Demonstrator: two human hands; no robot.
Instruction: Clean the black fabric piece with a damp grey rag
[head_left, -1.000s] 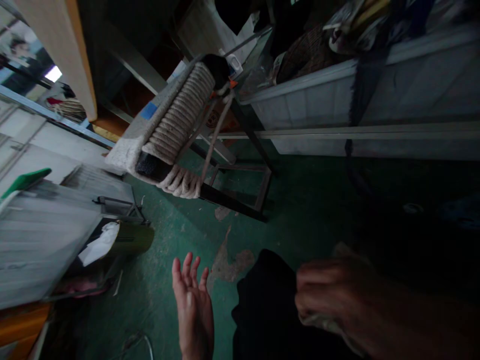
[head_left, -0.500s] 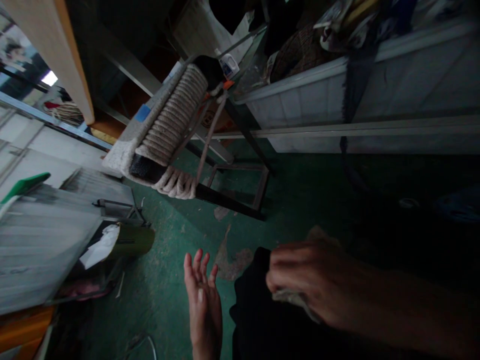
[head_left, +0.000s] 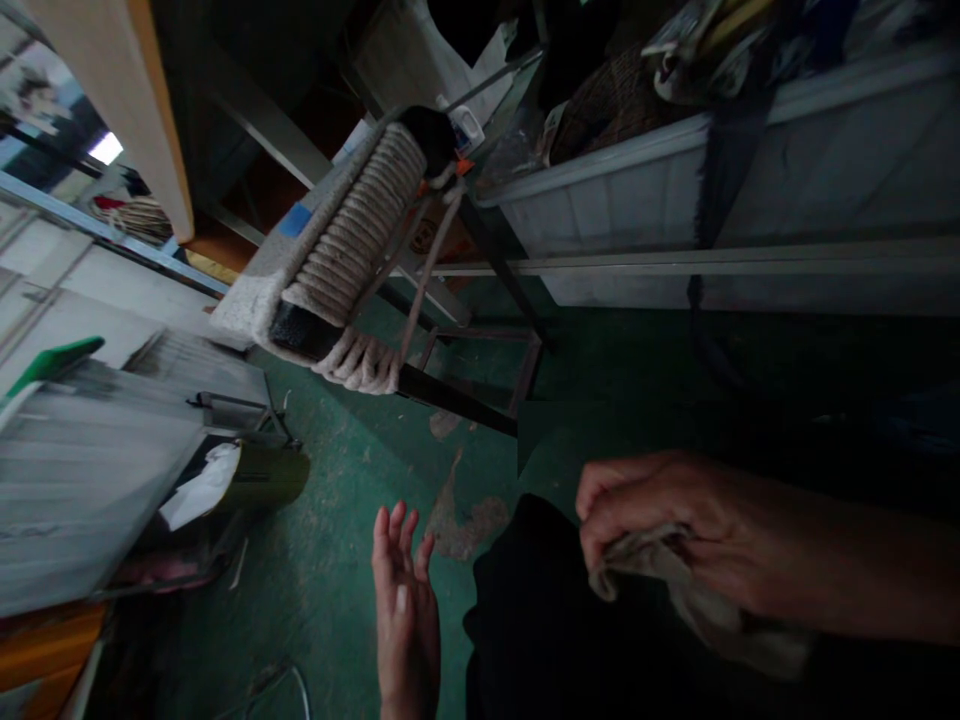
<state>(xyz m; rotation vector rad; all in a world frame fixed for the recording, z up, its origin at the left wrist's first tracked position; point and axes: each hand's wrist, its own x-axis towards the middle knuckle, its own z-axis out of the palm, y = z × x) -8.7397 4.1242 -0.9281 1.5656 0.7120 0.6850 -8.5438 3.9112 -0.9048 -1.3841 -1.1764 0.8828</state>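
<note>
My right hand point(head_left: 660, 520) is closed around a crumpled greyish-beige cloth point(head_left: 675, 570), whose loose end trails below the wrist. It is held over the dark clothing point(head_left: 540, 600) on my leg. To the left of that leg, my left hand point(head_left: 405, 600) is raised above the floor with its fingers apart and nothing in it. Farther ahead stands a dark metal-framed stool point(head_left: 465, 400), with thick beige rope point(head_left: 367, 215) wound closely around its top end. More turns of the rope circle the near leg, and slack strands hang between the legs.
A large pale plastic bin point(head_left: 607, 200) full of mixed items stands at the upper right behind a metal rail point(head_left: 712, 258). At the left lies a tipped olive wastebasket point(head_left: 274, 480) with white paper inside. A wooden board edge point(head_left: 161, 120) juts in at the upper left.
My right hand has moved to the right with the cloth, and more of the cloth shows hanging out of it. My left hand has stayed nearly in place.
</note>
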